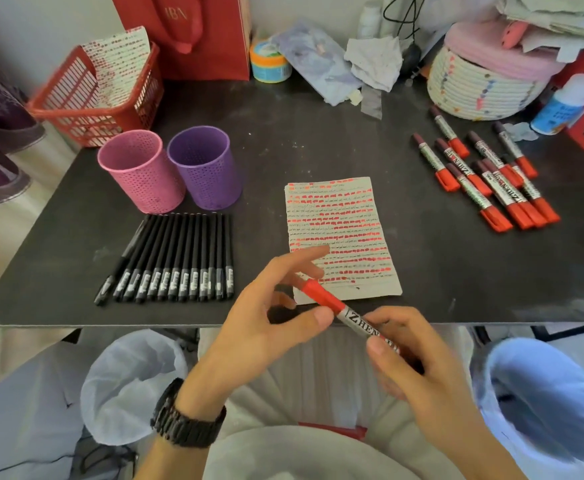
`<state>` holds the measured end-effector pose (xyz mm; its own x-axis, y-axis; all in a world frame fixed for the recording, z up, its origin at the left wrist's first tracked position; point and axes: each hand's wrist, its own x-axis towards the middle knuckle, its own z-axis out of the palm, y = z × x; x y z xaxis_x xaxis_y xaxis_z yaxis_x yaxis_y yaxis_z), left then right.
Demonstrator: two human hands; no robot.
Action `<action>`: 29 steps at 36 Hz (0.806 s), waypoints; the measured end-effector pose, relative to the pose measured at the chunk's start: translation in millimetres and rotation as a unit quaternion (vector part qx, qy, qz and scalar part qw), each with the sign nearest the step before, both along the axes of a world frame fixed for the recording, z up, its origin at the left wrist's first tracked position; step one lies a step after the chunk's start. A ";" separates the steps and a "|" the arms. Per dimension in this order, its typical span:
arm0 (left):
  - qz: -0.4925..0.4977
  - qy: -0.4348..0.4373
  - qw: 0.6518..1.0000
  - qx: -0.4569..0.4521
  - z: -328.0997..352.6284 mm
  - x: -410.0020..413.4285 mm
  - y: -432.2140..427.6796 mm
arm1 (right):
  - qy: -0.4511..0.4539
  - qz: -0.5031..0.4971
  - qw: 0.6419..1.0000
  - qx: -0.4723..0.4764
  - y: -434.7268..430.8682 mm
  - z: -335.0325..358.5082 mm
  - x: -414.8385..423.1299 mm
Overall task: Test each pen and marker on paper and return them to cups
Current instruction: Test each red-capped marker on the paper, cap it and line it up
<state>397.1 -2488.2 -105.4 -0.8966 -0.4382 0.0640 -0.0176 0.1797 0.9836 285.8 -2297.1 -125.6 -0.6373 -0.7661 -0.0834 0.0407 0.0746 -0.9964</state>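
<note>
R hand [418, 362] curls round the marker [332, 304] barrel, hiding its back end. L hand [270, 327] pinches the red cap w/ thumb + finger; other fingers spread, blurred. Marker's above the paper's [339, 216] near corner.

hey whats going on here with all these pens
A person holds a red marker in both hands: the right hand grips the barrel, the left hand pinches the red cap, which is on. The paper is nearly covered with red test marks. A row of black pens lies left, a pile of red markers right; the pink cup and purple cup look empty.
</note>
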 end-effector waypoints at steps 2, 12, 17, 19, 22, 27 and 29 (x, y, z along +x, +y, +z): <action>0.000 0.055 0.990 0.130 3.3 0.3 1.8 | -0.106 -0.003 0.994 -0.035 -2.0 -1.5 11.8; 0.014 0.157 0.829 0.536 15.2 -22.1 18.6 | -0.407 -0.062 0.909 -0.072 -12.0 -3.4 69.5; 0.053 0.138 0.799 0.583 8.4 -24.3 28.0 | -0.366 -0.116 0.922 -0.046 -10.6 1.6 77.8; 0.078 0.132 0.796 0.586 7.3 -25.8 33.2 | -0.348 -0.151 0.924 -0.032 -11.5 2.7 82.5; 0.102 0.122 0.802 0.576 7.3 -28.7 39.2 | -0.330 -0.190 0.924 -0.023 -11.0 4.9 89.5; 0.118 0.122 0.808 0.564 12.3 -33.1 46.4 | -0.315 -0.223 0.922 -0.031 -9.9 12.6 94.6; 0.116 0.120 0.817 0.552 14.4 -34.1 49.4 | -0.316 -0.232 0.919 -0.037 -8.5 15.8 95.5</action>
